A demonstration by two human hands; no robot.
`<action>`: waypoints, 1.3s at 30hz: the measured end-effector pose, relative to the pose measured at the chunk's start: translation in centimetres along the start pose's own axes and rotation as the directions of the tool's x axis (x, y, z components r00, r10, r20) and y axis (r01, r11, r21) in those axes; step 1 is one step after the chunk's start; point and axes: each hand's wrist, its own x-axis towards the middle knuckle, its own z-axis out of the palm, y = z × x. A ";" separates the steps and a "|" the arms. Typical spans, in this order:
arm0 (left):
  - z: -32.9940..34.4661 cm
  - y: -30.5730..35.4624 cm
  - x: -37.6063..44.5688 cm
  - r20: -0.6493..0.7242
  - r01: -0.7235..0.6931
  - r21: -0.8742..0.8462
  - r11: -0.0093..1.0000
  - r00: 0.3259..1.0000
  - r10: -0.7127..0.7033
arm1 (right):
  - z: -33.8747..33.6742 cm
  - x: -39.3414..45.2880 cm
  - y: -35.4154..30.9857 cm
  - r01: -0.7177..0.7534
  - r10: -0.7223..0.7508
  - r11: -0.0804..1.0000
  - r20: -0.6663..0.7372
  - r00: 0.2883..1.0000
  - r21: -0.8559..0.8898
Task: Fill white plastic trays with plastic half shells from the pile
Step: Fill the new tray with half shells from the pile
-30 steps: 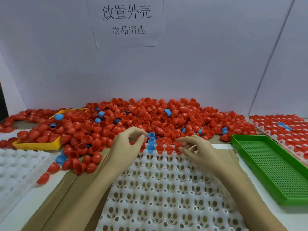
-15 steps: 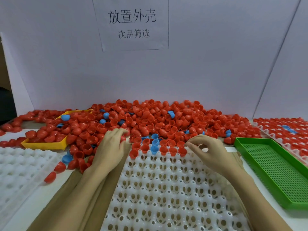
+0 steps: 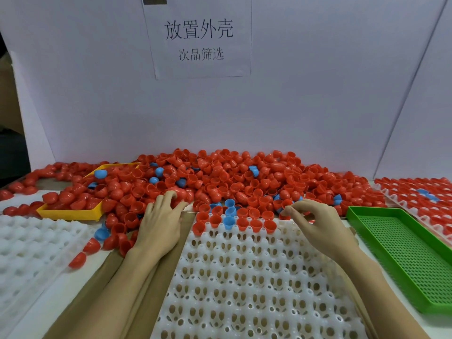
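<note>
Centrally, the white tray (image 3: 244,277) is kept against the pile (image 3: 220,177) for short reaches; the left hand (image 3: 160,223) lies flat among shells, and the right hand (image 3: 315,223) pinches a red shell (image 3: 286,204) at the tray's far row.

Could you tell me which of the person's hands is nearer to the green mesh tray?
The right. The right hand hovers over the white tray's far right corner, just left of the green mesh tray. The left hand reaches into the shell pile beyond the white tray's left side.
</note>
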 end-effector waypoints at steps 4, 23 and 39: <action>-0.1 0.0 0.0 0.011 0.040 0.024 0.999 0.999 -0.040 | 0.0 0.0 0.2 0.000 0.000 1.000 0.012 1.000 -0.014; -6.2 6.6 0.2 0.143 0.143 -0.990 0.013 0.990 0.000 | -1.0 -0.4 -3.3 -0.066 -0.007 0.864 0.142 0.990 0.500; -6.4 11.2 -1.8 0.090 0.048 -0.971 0.235 0.980 0.175 | 0.8 -1.0 -5.2 -0.001 -0.065 0.916 0.151 0.986 0.402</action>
